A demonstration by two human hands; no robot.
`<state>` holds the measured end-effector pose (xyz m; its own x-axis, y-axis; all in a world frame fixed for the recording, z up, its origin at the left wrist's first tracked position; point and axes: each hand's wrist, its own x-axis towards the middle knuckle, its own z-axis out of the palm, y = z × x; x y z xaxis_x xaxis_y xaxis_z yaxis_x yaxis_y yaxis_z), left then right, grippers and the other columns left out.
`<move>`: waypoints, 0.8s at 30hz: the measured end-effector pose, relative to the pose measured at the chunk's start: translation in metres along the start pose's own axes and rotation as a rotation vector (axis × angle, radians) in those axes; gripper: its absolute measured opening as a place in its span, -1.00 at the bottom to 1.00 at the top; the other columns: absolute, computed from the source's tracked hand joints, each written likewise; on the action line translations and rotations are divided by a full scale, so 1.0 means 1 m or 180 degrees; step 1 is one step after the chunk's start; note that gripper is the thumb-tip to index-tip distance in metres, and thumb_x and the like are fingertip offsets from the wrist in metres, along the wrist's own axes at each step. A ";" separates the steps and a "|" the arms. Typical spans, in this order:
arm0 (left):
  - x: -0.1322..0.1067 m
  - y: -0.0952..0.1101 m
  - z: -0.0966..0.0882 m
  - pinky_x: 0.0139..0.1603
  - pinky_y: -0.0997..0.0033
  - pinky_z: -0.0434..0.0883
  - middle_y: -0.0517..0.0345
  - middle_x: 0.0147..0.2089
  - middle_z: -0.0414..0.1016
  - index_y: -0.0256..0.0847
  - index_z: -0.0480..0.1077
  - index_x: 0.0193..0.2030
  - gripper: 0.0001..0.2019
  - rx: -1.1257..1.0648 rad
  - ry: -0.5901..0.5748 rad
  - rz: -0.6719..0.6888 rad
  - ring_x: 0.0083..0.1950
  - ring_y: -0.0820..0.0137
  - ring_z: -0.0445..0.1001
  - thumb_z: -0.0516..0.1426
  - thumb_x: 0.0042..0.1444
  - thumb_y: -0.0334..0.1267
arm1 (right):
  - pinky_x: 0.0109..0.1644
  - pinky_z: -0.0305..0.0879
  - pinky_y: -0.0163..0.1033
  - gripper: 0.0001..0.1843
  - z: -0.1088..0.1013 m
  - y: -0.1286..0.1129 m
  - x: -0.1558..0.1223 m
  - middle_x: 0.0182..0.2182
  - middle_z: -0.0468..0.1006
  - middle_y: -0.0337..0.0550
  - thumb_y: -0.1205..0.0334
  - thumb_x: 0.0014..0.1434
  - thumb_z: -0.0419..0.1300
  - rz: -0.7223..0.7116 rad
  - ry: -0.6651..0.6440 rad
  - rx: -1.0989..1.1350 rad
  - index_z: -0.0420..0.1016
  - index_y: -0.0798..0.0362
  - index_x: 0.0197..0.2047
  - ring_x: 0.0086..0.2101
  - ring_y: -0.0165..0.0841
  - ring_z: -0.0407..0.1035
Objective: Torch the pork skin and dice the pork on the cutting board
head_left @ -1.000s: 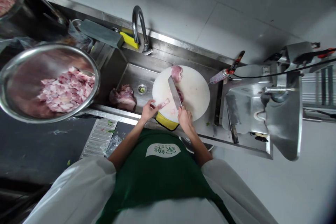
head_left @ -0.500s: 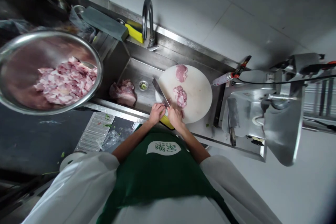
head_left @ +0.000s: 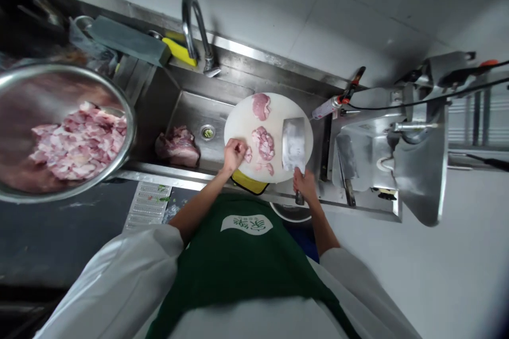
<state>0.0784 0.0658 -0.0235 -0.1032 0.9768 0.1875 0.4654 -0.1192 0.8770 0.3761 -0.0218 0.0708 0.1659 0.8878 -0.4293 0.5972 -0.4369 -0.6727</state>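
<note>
My right hand (head_left: 305,185) grips the handle of a cleaver (head_left: 293,140), its broad blade lying flat over the right part of a round white cutting board (head_left: 284,105). At the board's left edge, my left hand (head_left: 234,154) has curled fingers beside a small piece of meat (head_left: 248,154); whether they grip anything is hidden. A pile of cut meat (head_left: 263,143) lies mid-board, with a thin strip of meat (head_left: 265,168) nearer me. Farther back rests an uncut slice of meat (head_left: 261,106).
A steel bowl (head_left: 129,137) of cut meat stands left. A large chunk of meat (head_left: 177,146) lies in the steel sink (head_left: 191,111), below a tap (head_left: 191,21). Another knife (head_left: 347,161) and a metal machine (head_left: 421,159) are at right. Something yellow (head_left: 249,183) sits under the board.
The cleaver has swung from the board's left edge to its right side in my right hand. My hands have moved apart. The view has shifted, and the strip of meat is uncovered.
</note>
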 end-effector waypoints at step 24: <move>0.021 0.030 0.045 0.49 -0.20 0.19 -0.22 0.46 0.18 -0.17 0.40 0.32 -0.41 0.0348 -0.1217 0.1144 0.52 -0.07 0.09 0.27 0.20 0.01 | -0.66 0.16 -0.38 -0.68 0.140 -0.030 -0.014 -0.70 0.18 -0.52 -0.11 0.31 0.11 0.0864 -0.0087 0.1759 0.18 -0.07 -0.30 -0.74 -0.47 0.15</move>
<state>0.1294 0.0905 -0.0134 0.3976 0.8753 0.2752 0.5033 -0.4588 0.7322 0.2463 -0.0415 0.0130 0.2306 0.7336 -0.6393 0.0404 -0.6636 -0.7470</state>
